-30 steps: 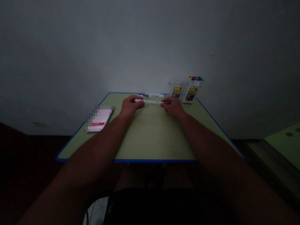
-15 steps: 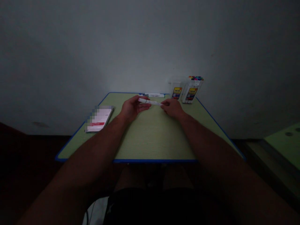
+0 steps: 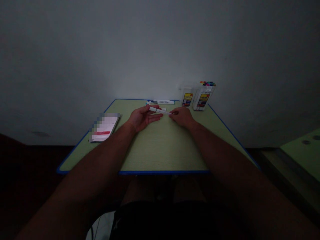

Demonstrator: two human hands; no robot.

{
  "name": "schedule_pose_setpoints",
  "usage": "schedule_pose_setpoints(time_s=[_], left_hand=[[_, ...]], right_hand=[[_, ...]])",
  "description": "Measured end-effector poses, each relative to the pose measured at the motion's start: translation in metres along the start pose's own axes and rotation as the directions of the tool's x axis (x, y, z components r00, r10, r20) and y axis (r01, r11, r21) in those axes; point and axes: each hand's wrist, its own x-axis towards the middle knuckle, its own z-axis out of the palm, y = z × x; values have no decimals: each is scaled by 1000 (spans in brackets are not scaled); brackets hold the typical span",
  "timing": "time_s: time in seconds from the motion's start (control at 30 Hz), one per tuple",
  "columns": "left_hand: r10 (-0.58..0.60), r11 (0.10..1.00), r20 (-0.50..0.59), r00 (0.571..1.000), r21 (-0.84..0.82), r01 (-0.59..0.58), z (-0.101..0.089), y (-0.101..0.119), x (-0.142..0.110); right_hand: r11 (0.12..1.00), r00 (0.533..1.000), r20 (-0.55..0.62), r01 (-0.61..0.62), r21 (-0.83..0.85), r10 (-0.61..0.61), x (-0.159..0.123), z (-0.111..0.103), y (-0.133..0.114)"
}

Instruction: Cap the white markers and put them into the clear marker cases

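Over the middle of a green table with a blue edge (image 3: 162,156), both my hands meet at a white marker pen (image 3: 158,110). My left hand (image 3: 143,117) lies palm up with its fingers loosely stretched, and the marker rests across its fingertips. My right hand (image 3: 182,116) is curled, its fingertips pinching the marker's right end. Another white marker (image 3: 163,101) lies at the table's far edge, just behind the hands.
Two clear marker boxes stand at the far right corner: one (image 3: 204,95) filled with coloured-cap markers, the other (image 3: 187,95) beside it. A pink and white booklet (image 3: 105,126) lies at the left edge. A second green surface (image 3: 302,150) shows at the right.
My left hand has turned palm up and opened its fingers. The marker has tilted, its left end now higher, and my right hand has kept hold of its right end.
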Motion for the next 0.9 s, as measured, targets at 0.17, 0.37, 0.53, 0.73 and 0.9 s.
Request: schedule_pose_setpoints(time_s=[0.17, 0.37, 0.53, 0.73, 0.9], left_hand=[[-23, 1000, -37, 999, -21, 22, -2, 0, 3], [-20, 1000, -34, 999, -15, 19, 1, -3, 1], [1, 999, -17, 1000, -36, -1, 3, -5, -2], [67, 998, -215, 974, -3, -69, 6, -5, 6], [147, 988, -375, 915, 105, -116, -2, -7, 13]], right_hand=[[1000, 1000, -9, -6, -18, 6, 1, 1, -1], [1000, 1000, -24, -6, -20, 6, 4, 3, 0], [999, 1000, 1, 11, 48, -11, 4, 1, 3], [996, 991, -136, 0, 94, 13, 4, -1, 5], [888, 980, -165, -27, 459, 115, 4, -4, 1]])
